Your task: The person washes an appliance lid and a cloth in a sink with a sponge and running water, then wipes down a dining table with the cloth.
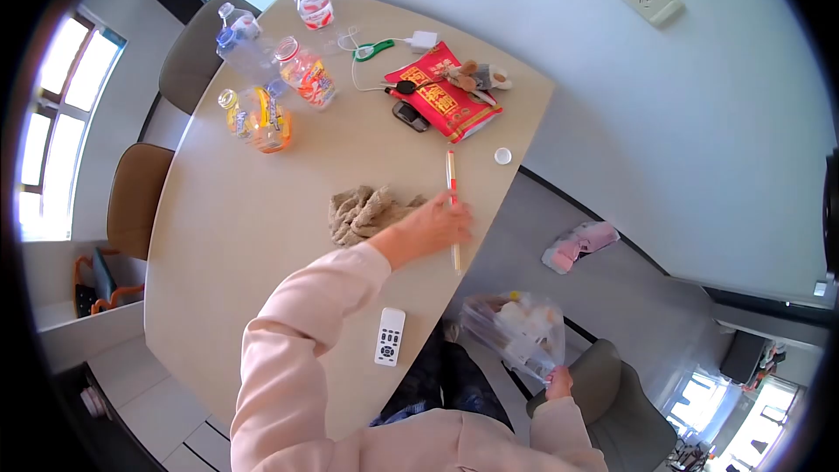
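My left hand (437, 225) is over the table, its fingers curled around the middle of a long, thin cream-and-red stick (452, 170). Slight blur softens the fingertips, and the hand covers the stick's middle. Beside my left wrist lies a crumpled brown cloth (358, 214). Nearer my body, a white remote control (390, 337) rests on the table. Down at the lower right, my right hand (558, 382) is closed on the edge of a clear plastic bag (516, 332). Whitish items and a bit of yellow show through the bag.
On the table (236, 280) stand several plastic bottles (306, 74). A red packet (446, 92), a small plush toy (481, 77), a black key fob (411, 116), a white charger (423, 40) and a white cap (502, 156) lie farther back. A pink package (580, 246) is on the floor; chairs (603, 393) stand around.
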Available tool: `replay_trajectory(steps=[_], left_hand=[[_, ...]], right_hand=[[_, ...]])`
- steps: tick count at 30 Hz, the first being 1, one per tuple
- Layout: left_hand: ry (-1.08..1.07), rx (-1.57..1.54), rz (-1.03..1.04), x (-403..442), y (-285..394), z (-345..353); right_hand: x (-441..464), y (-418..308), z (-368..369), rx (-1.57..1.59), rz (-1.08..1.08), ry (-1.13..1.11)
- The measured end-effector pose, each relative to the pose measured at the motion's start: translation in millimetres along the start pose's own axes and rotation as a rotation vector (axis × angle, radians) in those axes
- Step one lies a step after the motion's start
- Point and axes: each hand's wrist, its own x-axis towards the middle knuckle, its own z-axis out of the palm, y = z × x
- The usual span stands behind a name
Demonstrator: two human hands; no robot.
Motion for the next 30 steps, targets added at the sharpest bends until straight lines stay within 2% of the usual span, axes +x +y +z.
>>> replay_trajectory(steps=[2,6,8,9,11,12,14,15,17,18,20,24,26,30], left_hand=[[-0.243,0.099,-0.064,10,-20,3],[-0.22,0.127,0.07,22,-38,22],[-0.14,-0.029,-0.08,27,-46,29],[-0.144,-0.029,-0.069,29,-55,35],[0.119,0.13,-0.288,34,-77,45],[0.119,0.128,-0.283,39,-79,42],[-0.084,0.266,-0.429,51,-78,27],[-0.085,0.265,-0.427,56,-80,26],[-0.165,0.256,-0.658,69,-89,24],[-0.166,0.254,-0.655,70,-97,27],[-0.059,0.122,-0.961,64,-118,35],[-0.12,0.132,-0.998,42,-146,21],[-0.105,0.178,-1.081,34,-152,9],[-0.034,0.148,-1.093,14,-136,-13]], right_hand=[[1,5,-9,0.056,0.013,-0.01],[5,19,-31,0.126,0.006,-0.04],[4,26,-32,0.148,-0.011,-0.057],[-1,27,-31,0.174,-0.01,-0.045],[-4,30,-29,0.204,-0.009,-0.03],[-3,30,-30,0.204,0.01,-0.014],[-2,35,-33,0.205,0.029,0.006],[0,38,-35,0.203,0.034,0.021],[3,47,-40,0.204,0.041,0.039],[-2,45,-40,0.179,0.029,0.019],[2,51,-45,0.16,0.017,0.001],[-4,52,-48,0.202,0.024,0.01],[-1,55,-50,0.211,0.007,0.011],[6,47,-50,0.224,0.025,0.029]])
